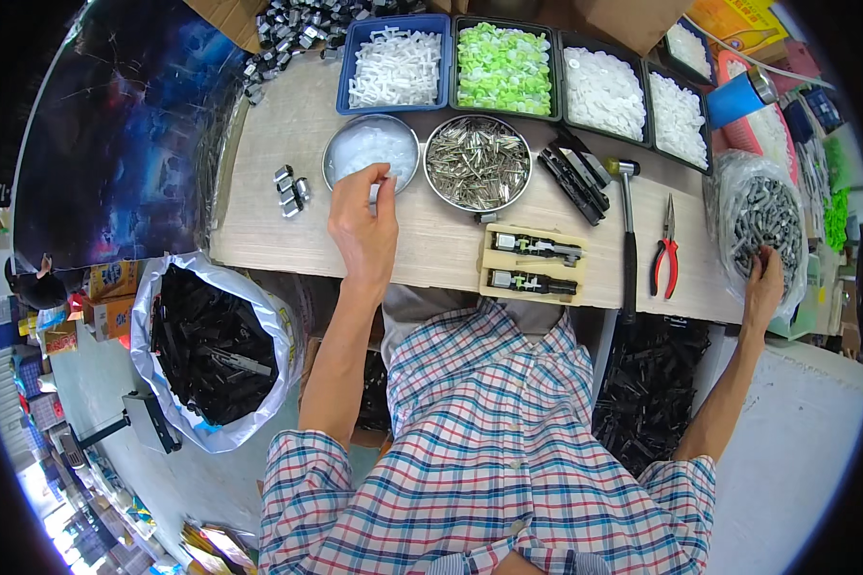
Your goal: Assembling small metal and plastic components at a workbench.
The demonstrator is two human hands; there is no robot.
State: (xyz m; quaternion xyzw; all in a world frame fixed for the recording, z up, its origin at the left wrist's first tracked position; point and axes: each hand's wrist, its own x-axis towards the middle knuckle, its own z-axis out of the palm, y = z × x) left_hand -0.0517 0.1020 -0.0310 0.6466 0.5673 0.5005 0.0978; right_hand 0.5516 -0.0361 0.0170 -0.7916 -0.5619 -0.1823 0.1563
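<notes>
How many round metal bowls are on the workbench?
2. One metal bowl of white bits sits under the left hand; the other bowl, full of metal pins, is right beside it. More may be hidden outside the view.

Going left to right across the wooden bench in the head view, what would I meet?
Small metal blocks → bowl of clear bits → bowl of metal pins → hammer → red pliers → bag of grey parts.

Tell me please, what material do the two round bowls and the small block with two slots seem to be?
Both round bowls look like polished metal, probably steel: bright, reflective rims. The slotted block looks like pale unfinished wood: matte, cream-coloured, though painted plastic is possible.
</notes>
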